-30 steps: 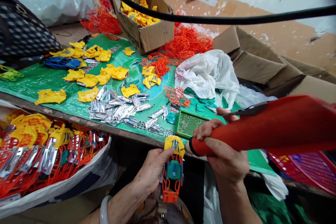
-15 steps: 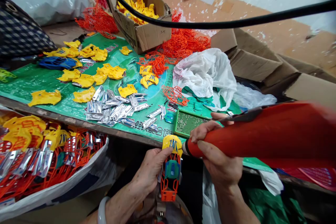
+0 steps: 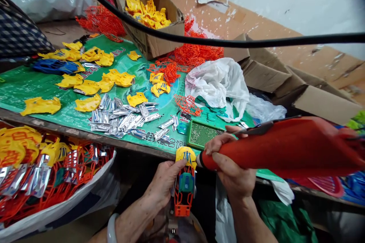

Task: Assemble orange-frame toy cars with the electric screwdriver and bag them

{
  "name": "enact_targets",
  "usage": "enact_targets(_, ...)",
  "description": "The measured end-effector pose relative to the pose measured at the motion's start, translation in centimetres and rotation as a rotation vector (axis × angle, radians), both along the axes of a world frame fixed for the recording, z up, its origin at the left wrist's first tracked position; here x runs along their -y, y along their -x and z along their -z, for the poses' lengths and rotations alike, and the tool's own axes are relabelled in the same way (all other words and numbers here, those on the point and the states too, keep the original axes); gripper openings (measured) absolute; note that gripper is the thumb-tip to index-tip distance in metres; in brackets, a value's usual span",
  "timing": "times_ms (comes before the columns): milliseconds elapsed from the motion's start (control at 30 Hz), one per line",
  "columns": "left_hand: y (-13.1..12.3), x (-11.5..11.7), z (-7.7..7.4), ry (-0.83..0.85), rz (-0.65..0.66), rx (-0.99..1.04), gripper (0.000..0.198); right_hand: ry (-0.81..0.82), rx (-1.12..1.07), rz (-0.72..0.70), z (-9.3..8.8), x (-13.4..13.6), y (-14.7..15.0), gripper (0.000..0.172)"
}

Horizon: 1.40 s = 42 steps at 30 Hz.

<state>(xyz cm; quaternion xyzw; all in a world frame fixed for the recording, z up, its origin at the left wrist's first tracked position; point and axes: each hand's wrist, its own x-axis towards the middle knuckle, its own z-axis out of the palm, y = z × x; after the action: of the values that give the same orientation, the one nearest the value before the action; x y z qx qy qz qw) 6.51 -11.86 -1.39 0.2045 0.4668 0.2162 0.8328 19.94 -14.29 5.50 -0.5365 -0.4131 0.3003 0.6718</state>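
My left hand point(image 3: 164, 182) grips a small plastic toy car body point(image 3: 186, 182) in front of the table edge. It has a yellow top end, a blue-green middle piece and an orange frame, with the thumb pressed on the yellow part. My right hand point(image 3: 230, 163) is wrapped around a red, cloth-covered tool that looks like an electric screwdriver point(image 3: 273, 146). Its tip meets the right side of the yellow part. Just beyond, a green perforated tray point(image 3: 204, 134) with tiny metal pieces, seemingly screws, sits on the table.
Silver pieces point(image 3: 122, 115) and yellow shells point(image 3: 88, 87) lie on the green tabletop. A cardboard box point(image 3: 165, 40) of yellow parts stands behind, near orange frames point(image 3: 199, 51). A white plastic bag point(image 3: 216, 79) lies right; a sack point(image 3: 94, 193) of assemblies is lower left. A black cable point(image 3: 228, 41) crosses above.
The view has shifted slightly, showing more of the red tool's rear end at the right. Both hands keep their holds, and the tool tip stays against the yellow part.
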Motion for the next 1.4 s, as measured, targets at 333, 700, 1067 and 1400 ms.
enact_targets(333, 1.2, 0.6, 1.1, -0.004, -0.067, 0.137, 0.031, -0.27, -0.082, 0.156, -3.7, -4.9, -1.7, 0.042)
enact_targets(700, 1.3, 0.3, -0.2, 0.05, -0.003, 0.167, 0.035, -0.211, 0.056, 0.226, -0.1, -9.4, -3.6, 0.014)
enact_targets(1067, 1.1, 0.3, 0.0, 0.09, -0.071, 0.056, 0.041, -0.186, 0.074, 0.231, 0.7, -10.0, -4.1, 0.01)
enact_targets(1400, 1.0, 0.4, 0.0, 0.105, -0.117, 0.025, 0.043, -0.211, 0.036, 0.221, 0.8, -9.8, -3.9, 0.023)
